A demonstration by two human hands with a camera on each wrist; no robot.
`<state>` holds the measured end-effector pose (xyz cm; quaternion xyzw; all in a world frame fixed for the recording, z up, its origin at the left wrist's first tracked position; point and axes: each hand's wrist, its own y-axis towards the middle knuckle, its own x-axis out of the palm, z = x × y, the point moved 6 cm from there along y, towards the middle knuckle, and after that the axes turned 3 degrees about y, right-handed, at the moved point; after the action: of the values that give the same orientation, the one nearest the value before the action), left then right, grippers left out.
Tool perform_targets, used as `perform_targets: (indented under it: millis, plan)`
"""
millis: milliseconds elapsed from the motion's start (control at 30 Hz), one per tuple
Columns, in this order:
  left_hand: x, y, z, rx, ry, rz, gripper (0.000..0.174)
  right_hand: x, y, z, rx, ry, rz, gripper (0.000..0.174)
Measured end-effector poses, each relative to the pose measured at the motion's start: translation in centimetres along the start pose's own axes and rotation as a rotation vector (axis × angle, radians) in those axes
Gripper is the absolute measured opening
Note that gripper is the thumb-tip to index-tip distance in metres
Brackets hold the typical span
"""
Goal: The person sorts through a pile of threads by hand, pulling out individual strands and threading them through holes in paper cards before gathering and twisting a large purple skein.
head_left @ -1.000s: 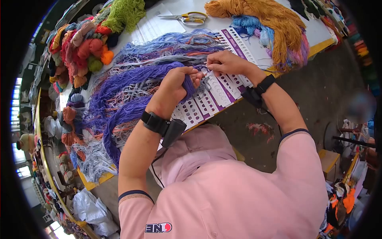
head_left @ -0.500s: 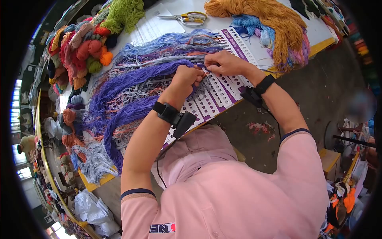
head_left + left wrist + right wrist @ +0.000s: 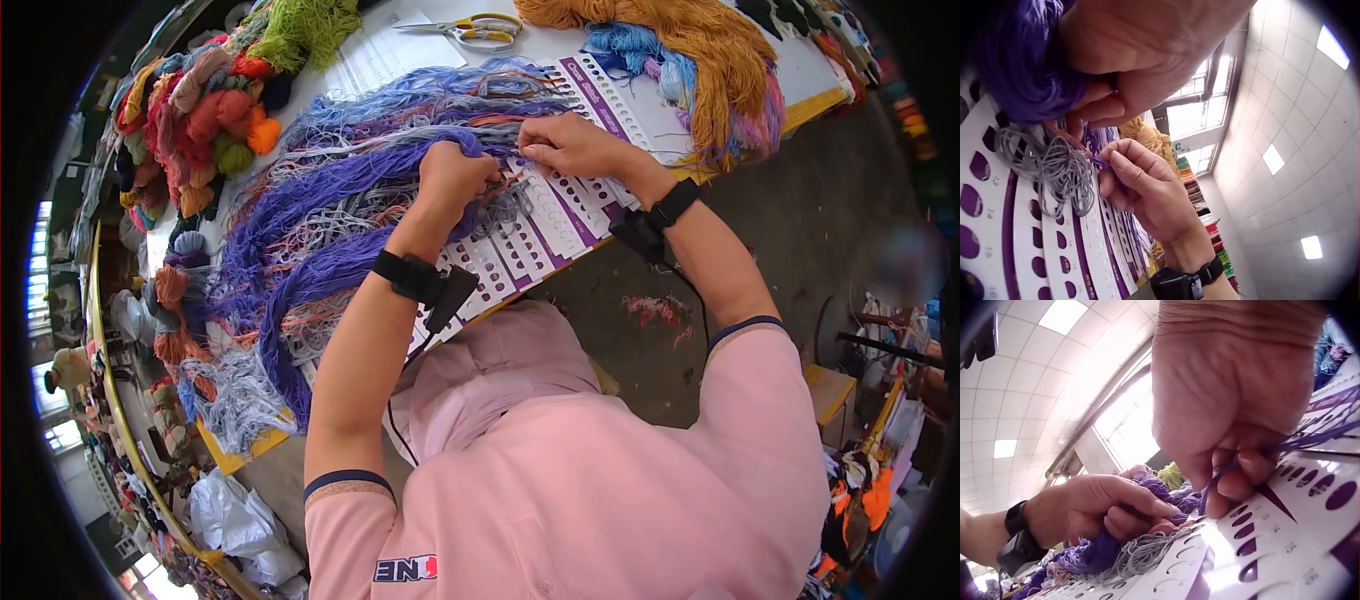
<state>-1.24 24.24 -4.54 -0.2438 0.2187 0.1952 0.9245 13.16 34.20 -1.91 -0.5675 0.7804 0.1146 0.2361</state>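
Observation:
My left hand [image 3: 455, 182] has its fingers curled on purple thread, and the thick purple skein [image 3: 340, 175] loops around it from the left. My right hand [image 3: 572, 145] pinches a thin purple strand [image 3: 1213, 487] beside it; the strand trails off to the right in the right wrist view. Both hands are close over white-and-purple punched thread cards [image 3: 545, 225] with numbered holes. Gray thread loops [image 3: 1054, 169] and a few salmon strands [image 3: 1067, 139] hang at the card holes below the left hand. The left fingertips are partly hidden in the head view.
Yellow-handled scissors [image 3: 470, 32] and printed paper [image 3: 385, 60] lie at the back of the table. Mustard skeins [image 3: 690, 50] and blue ones [image 3: 640, 55] are at the right. Mixed bright skeins [image 3: 215, 110] pile up at the left. A yellow table edge [image 3: 800, 115] runs along the front.
My left hand first moved right toward the right hand and its fingers closed on the thread; then it drew back slightly left. The right hand has stayed nearly in place.

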Motion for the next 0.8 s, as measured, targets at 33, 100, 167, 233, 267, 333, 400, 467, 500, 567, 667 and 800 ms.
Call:
perform_targets:
  millis: [33, 100, 167, 233, 267, 333, 400, 467, 500, 567, 667, 800]
  plan:
    - [-0.1, -0.2, 0.3, 0.029, -0.012, -0.007, 0.018, 0.1, 0.1, -0.1, 0.005, 0.003, -0.001, 0.011]
    - [0.1, -1.0, 0.3, 0.036, -0.133, -0.037, 0.017, 0.0, 0.0, -0.1, 0.017, 0.004, -0.001, 0.012]
    - [0.3, -1.3, -0.3, 0.007, -0.388, -0.133, 0.016, -0.1, 0.0, 0.1, -0.033, -0.061, -0.008, 0.013]
    - [0.0, -1.5, -0.3, -0.045, -0.548, -0.153, 0.015, 0.0, 0.0, -0.1, -0.075, -0.132, -0.017, 0.014]
    - [-0.1, -1.8, -0.3, -0.073, -0.629, -0.162, 0.015, 0.0, -0.1, -0.4, -0.091, -0.174, -0.022, 0.015]
    - [0.4, -2.1, -0.3, -0.147, -0.929, -0.379, 0.016, 0.0, -0.1, -0.6, -0.106, -0.220, -0.036, 0.016]
    - [0.8, -2.3, 0.0, -0.149, -1.084, -0.445, 0.017, -0.1, -0.2, -0.6, -0.105, -0.225, -0.052, 0.017]
    - [1.2, -2.9, 0.8, -0.080, -1.093, -0.353, 0.017, 0.0, -0.2, 0.2, -0.075, 0.092, -0.106, 0.017]
    - [1.4, -3.0, 1.3, 0.013, -0.914, -0.342, 0.016, 0.1, -0.2, 0.5, -0.058, 0.251, -0.133, 0.017]
    - [2.1, -3.0, 2.2, 0.191, -0.557, -0.321, 0.014, -0.2, -0.5, 0.7, 0.046, 0.353, -0.064, 0.016]
    - [1.6, -2.1, 2.4, 0.227, -0.410, -0.276, 0.011, -0.1, -0.4, 0.5, 0.091, 0.325, -0.019, 0.014]
    - [-4.7, -2.2, -0.2, 0.013, -0.704, -0.398, 0.011, 0.0, -0.3, 0.4, 0.108, 0.185, -0.013, 0.014]
